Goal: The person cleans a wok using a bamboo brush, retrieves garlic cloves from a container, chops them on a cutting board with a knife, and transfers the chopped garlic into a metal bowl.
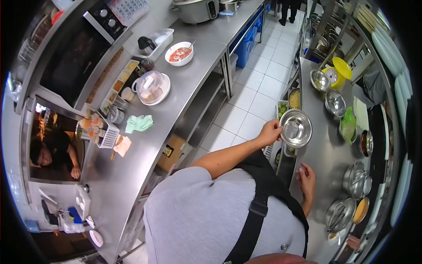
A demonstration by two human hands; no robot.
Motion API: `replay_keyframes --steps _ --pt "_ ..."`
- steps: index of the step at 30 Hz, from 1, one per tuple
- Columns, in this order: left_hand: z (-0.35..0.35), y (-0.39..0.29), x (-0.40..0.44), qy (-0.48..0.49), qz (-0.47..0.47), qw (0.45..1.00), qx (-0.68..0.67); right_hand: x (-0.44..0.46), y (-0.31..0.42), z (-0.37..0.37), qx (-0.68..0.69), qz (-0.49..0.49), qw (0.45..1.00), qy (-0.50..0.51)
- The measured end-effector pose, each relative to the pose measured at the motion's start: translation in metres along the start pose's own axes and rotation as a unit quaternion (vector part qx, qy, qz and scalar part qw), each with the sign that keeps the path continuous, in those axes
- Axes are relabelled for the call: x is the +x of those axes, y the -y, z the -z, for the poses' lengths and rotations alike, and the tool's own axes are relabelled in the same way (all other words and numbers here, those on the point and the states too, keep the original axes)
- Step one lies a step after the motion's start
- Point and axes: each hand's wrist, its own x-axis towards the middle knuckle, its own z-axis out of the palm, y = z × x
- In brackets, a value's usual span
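My left hand (270,133) grips the rim of a shiny metal bowl (296,128), which looks empty and is held over the edge of the right-hand steel counter (323,169). Below it in the view, my right hand (306,179) is near that same counter edge, its fingers loosely bent and apart with nothing in them. Just beyond the held bowl are a container of green vegetables (282,108) and a round container of yellow food (294,99).
Metal bowls (336,104), a yellow container (332,77) and a bowl with a green bag (347,126) line the right counter. The left counter (193,83) bears a white bowl of red food (179,54). A person (289,11) stands far down the aisle; another (55,152) shows through an opening.
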Motion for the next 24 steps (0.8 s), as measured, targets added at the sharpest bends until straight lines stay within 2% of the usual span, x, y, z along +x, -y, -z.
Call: replay_keyframes --steps 2,4,5,6,9,11,14,16,17,18,21,23,24 --pt "0.013 0.004 0.021 -0.009 -0.048 0.998 -0.039 0.019 0.027 -0.011 0.028 -0.005 1.0 -0.004" --pt "0.03 0.022 0.047 0.014 -0.098 0.992 -0.081 0.035 0.045 -0.025 0.023 0.051 0.998 -0.003" --pt "0.028 -0.014 0.038 -0.019 -0.114 0.993 -0.035 0.035 0.064 -0.029 -0.008 0.034 0.999 0.016" --pt "0.029 -0.03 0.041 -0.004 -0.13 0.99 -0.058 0.039 0.077 -0.035 -0.004 0.031 1.0 -0.003" --pt "0.037 -0.057 0.049 0.035 -0.106 0.992 -0.059 0.046 0.098 -0.062 0.04 0.026 0.998 -0.04" --pt "0.037 -0.05 0.059 0.068 -0.1 0.988 -0.092 0.042 0.105 -0.075 0.062 0.019 0.995 -0.071" --pt "0.027 -0.05 0.061 0.092 -0.058 0.992 -0.065 0.032 0.118 -0.099 0.066 0.002 0.993 -0.102" --pt "0.028 -0.016 0.063 0.066 -0.02 0.995 -0.075 0.025 0.108 -0.117 0.023 -0.019 0.993 -0.118" --pt "0.031 0.011 0.066 0.051 -0.086 0.995 -0.023 0.02 0.088 -0.123 0.02 -0.024 0.995 -0.094" --pt "0.043 -0.007 0.05 0.079 -0.034 0.995 -0.048 0.016 0.066 -0.125 0.011 -0.026 0.996 -0.08" --pt "0.068 -0.018 0.008 0.025 -0.134 0.985 0.103 0.001 0.023 -0.131 0.103 -0.054 0.992 -0.048" --pt "0.089 -0.007 -0.023 0.048 -0.081 0.99 0.105 -0.017 0.009 -0.145 0.203 -0.066 0.976 -0.051" --pt "0.099 0.006 -0.04 0.061 -0.105 0.983 0.138 -0.026 0.005 -0.153 0.225 -0.061 0.97 -0.065"
